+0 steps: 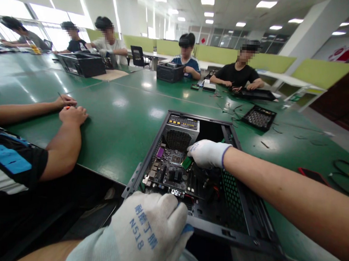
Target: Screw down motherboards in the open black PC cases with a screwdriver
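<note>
An open black computer case [233,233] lies on its side in front of me. Inside it are a motherboard [175,177] and, at the far end, a silver power supply [182,133]. My right hand [209,153], in a white glove, reaches into the case and pinches a green memory module [186,162] above the board, beside the processor socket [176,159]. My left hand [153,223], also gloved, is closed over the near edge of the case; its fingertips are mostly hidden. Dark cables [208,182] lie below my right hand.
At the left, a co-worker's forearms and hands [72,112] rest on the green table [110,122]. Several people sit across it with other cases [82,64]. A black fan-like part [258,116], loose cables and a red-edged object [312,176] lie at the right.
</note>
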{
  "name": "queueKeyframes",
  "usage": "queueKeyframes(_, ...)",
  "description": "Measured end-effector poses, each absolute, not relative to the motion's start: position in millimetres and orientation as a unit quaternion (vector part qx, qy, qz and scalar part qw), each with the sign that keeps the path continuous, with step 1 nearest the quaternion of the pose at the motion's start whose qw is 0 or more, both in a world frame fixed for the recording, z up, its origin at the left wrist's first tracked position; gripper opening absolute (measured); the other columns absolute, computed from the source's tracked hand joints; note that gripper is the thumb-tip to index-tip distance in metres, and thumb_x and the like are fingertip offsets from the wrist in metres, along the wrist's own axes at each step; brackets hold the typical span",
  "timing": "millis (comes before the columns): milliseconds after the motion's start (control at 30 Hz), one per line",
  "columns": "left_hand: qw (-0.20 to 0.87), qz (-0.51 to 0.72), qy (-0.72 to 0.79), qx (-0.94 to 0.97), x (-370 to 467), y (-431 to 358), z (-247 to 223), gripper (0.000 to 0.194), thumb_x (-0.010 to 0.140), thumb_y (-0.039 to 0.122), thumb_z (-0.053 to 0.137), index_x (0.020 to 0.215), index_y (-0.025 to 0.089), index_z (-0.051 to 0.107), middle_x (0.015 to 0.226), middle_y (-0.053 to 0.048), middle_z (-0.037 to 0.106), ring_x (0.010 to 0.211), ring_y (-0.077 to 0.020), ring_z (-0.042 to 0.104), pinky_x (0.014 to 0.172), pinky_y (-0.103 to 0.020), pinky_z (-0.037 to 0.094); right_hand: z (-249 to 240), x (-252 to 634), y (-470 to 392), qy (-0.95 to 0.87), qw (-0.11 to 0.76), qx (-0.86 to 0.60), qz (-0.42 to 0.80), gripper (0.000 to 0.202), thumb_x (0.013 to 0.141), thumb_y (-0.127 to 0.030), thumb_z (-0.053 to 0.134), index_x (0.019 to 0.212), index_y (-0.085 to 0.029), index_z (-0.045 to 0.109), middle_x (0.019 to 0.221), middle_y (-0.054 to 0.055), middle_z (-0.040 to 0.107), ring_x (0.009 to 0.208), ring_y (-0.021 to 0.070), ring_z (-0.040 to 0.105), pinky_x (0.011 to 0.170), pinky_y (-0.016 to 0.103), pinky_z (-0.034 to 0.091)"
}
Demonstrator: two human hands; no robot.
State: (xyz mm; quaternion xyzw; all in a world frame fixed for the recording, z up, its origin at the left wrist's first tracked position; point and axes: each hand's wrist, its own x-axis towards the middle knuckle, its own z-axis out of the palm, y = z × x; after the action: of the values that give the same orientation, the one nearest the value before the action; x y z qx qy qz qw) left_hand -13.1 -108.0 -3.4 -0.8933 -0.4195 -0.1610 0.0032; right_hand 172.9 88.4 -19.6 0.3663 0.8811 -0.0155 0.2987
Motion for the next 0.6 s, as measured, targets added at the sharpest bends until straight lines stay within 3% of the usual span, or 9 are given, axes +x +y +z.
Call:
queueKeyframes(200, -0.007, -0.143, -0.423, -0.895, -15.8, -108.0, 0.0, 0.023, 0.099, 0.038, 0.045, 0.096, 0.028, 0.065, 0.081, 0.000, 0.064, 0.064, -0.0159, 0.063, 0.054, -0.025, 0.049, -15.4, 171.0, 92.4, 0.869, 0.343, 0.358, 0.008, 0.038, 0.080, -0.010, 0.063, 0.116, -0.006, 0.074, 0.117, 0.018, 0.073, 0.105, 0.0268, 0.070, 0.087, 0.031, 0.052)
queueKeyframes(300, -0.006, -0.150, -0.425, -0.892, -16.2, -108.4, 5.4, 0.025, 0.101, 0.039, 0.043, 0.098, 0.028, 0.065, 0.082, 0.001, 0.064, 0.066, -0.0155, 0.063, 0.057, -0.025, 0.049, -13.1, 175.5, 89.0, 0.866, 0.349, 0.357, 0.013, 0.035, 0.080, -0.010, 0.063, 0.112, -0.007, 0.076, 0.115, 0.018, 0.073, 0.101, 0.0265, 0.071, 0.085, 0.032, 0.053)
queueKeyframes(433, -0.001, -0.130, -0.428, -0.895, -12.7, -109.4, 6.1, 0.013, 0.096, 0.034, 0.055, 0.094, 0.023, 0.063, 0.081, -0.001, 0.063, 0.065, -0.0178, 0.062, 0.056, -0.027, 0.049, -7.9, 186.8, 89.9, 0.869, 0.342, 0.357, 0.020, 0.030, 0.079, -0.009, 0.062, 0.106, -0.011, 0.077, 0.113, 0.015, 0.074, 0.100, 0.0243, 0.070, 0.087, 0.030, 0.051)
queueKeyframes(600, 0.001, -0.114, -0.430, -0.895, -10.3, -110.1, 6.0, 0.013, 0.096, 0.033, 0.054, 0.091, 0.022, 0.059, 0.083, -0.002, 0.063, 0.066, -0.0198, 0.062, 0.056, -0.030, 0.049, 6.3, 205.0, 100.8, 0.866, 0.281, 0.413, 0.025, 0.026, 0.073, -0.008, 0.063, 0.094, -0.014, 0.078, 0.104, 0.013, 0.075, 0.096, 0.0239, 0.070, 0.085, 0.030, 0.051)
